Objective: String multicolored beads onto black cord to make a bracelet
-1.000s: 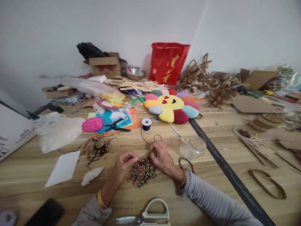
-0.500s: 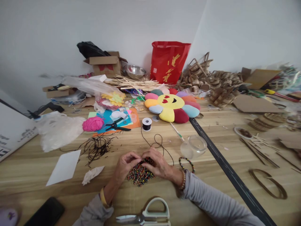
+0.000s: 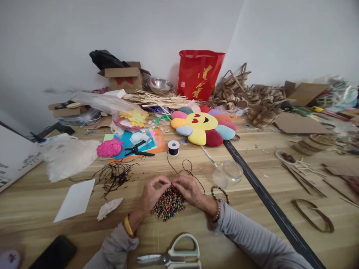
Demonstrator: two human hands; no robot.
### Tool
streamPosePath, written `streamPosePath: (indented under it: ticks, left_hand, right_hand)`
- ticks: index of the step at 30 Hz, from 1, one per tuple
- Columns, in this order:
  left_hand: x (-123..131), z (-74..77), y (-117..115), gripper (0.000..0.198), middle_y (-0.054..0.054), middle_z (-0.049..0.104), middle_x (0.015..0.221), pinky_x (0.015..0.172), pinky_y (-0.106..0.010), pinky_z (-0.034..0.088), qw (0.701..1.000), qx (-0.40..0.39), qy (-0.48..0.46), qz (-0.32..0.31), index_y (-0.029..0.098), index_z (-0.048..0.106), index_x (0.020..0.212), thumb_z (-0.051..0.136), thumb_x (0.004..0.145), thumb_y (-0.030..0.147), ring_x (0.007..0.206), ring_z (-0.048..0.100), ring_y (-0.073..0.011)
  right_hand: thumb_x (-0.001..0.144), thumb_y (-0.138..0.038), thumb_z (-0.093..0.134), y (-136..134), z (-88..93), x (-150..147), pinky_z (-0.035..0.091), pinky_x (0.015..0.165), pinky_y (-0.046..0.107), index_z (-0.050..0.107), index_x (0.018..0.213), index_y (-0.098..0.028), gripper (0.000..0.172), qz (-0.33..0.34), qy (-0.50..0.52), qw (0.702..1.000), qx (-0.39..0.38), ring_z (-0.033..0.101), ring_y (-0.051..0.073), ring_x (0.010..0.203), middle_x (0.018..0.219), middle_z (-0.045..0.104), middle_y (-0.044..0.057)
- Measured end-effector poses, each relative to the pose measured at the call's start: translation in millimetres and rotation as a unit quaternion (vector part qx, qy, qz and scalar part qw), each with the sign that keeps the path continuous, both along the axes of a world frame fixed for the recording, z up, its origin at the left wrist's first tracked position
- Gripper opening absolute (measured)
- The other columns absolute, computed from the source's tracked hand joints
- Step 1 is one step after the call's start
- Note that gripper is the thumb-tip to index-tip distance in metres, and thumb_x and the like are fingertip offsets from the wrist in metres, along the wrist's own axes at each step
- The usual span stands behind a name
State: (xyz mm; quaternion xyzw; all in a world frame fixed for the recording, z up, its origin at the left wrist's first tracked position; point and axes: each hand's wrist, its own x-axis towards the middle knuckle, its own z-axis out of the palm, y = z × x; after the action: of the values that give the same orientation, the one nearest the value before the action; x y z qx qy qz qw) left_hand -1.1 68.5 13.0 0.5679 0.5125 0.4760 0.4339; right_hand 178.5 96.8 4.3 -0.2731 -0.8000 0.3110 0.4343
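Observation:
My left hand (image 3: 151,193) and my right hand (image 3: 189,188) meet fingertip to fingertip just above a pile of small multicoloured beads (image 3: 168,204) on the wooden table (image 3: 196,228). Both hands are pinched. Between them they seem to hold a tiny bead and the end of a thin black cord (image 3: 185,168), which loops back to a small spool (image 3: 173,147). What exactly sits in each pinch is too small to make out. A finished beaded bracelet (image 3: 220,192) lies beside my right wrist.
White-handled scissors (image 3: 174,256) lie at the near edge, a clear glass jar (image 3: 227,173) on its side to the right. Black cord scraps (image 3: 113,175), white paper (image 3: 75,200), a flower cushion (image 3: 202,128), pink yarn (image 3: 109,148) and a phone (image 3: 53,254) surround.
My right hand came back from the cord loop toward the bead pile and met my left hand; both pinches now touch above the beads.

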Motion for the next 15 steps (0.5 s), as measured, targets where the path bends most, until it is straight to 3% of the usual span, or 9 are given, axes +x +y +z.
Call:
streamPosePath:
  ticks: [4,7,10,15]
  left_hand:
    - [5.5,-1.2,11.6,0.016,-0.005,0.073,0.085,0.077,-0.029,0.050,0.999,-0.024,0.011,-0.027,0.016,0.070,0.085,0.064,0.077,0.028,0.080,0.065,-0.0197]
    - [12.9,-0.3,18.4,0.011,-0.006,0.073,0.079,0.075,-0.031,0.048,0.992,-0.005,0.122,-0.037,0.017,0.073,0.080,0.064,0.076,0.024,0.076,0.064,-0.0207]
    - [20.6,3.4,21.4,0.007,-0.007,0.071,0.076,0.075,-0.032,0.045,0.963,0.035,0.263,-0.040,0.018,0.073,0.071,0.066,0.073,0.017,0.077,0.062,-0.0229]
    - [26.7,6.6,22.5,0.010,-0.010,0.070,0.083,0.081,-0.036,0.042,0.899,0.071,0.426,-0.075,0.016,0.072,0.077,0.062,0.079,0.016,0.087,0.062,-0.0265]
  right_hand:
    - [0.093,-0.030,0.051,3.6,-6.3,-2.0,0.045,0.068,0.026,0.058,0.081,-0.017,0.019,-0.086,0.069,0.992,-0.068,0.055,0.015,0.073,0.077,0.058,0.003]
    - [0.092,-0.033,0.051,9.7,-11.1,-2.9,0.044,0.066,0.025,0.054,0.081,-0.018,0.019,-0.132,0.133,0.975,-0.116,0.052,0.014,0.071,0.075,0.054,0.001]
    - [0.090,-0.036,0.052,15.9,-14.1,-3.3,0.042,0.061,0.024,0.052,0.081,-0.018,0.020,-0.156,0.183,0.960,-0.146,0.049,0.013,0.065,0.070,0.050,-0.001]
    - [0.088,-0.041,0.055,17.4,-11.5,-4.3,0.042,0.059,0.024,0.052,0.081,-0.019,0.023,-0.155,0.210,0.953,-0.152,0.048,0.013,0.065,0.069,0.049,-0.001]
